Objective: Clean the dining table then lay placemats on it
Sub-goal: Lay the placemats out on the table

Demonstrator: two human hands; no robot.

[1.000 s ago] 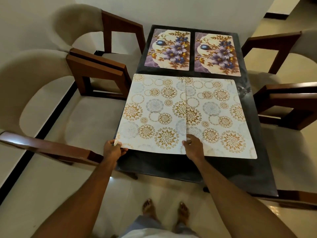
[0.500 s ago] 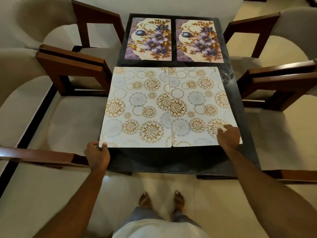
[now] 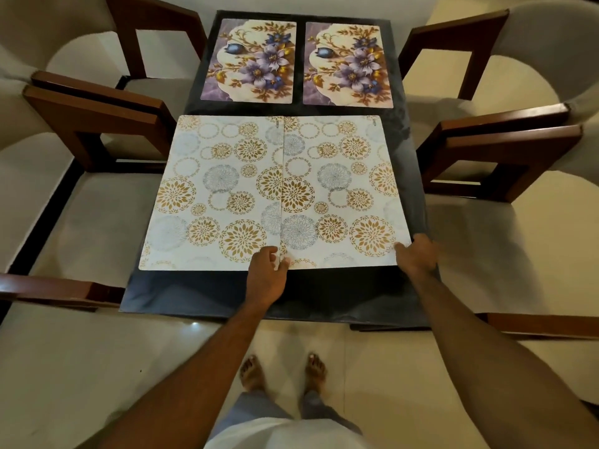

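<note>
Pale glossy floor tiles (image 3: 372, 367) surround a dark dining table (image 3: 201, 296), with four cushioned wooden armchairs drawn close, two on each side; the near left chair (image 3: 81, 218) and near right chair (image 3: 505, 222) press right up to the table edges, so little free room remains at the sides. Only the near end, where the person stands barefoot, is open.

Two floral placemats lie at the far end, the left floral mat (image 3: 249, 59) and right floral mat (image 3: 348, 64), side by side with a narrow dark gap between them. Nearer lie two white mats with gold circles: the left patterned mat (image 3: 210, 196) and right patterned mat (image 3: 343, 189), their inner edges meeting or slightly overlapping along the centre seam. A bare dark strip of table shows between their near edges and the table's front edge.

At the near end of the seam the left hand (image 3: 267, 270) pinches the mat edge, fingers closed on it; which of the two mats it holds cannot be told. On the right patterned mat's near right corner the right hand (image 3: 416, 257) is curled, covering the corner; whether it grips or only presses is unclear.

Chair backs are cut off at the frame edges.
</note>
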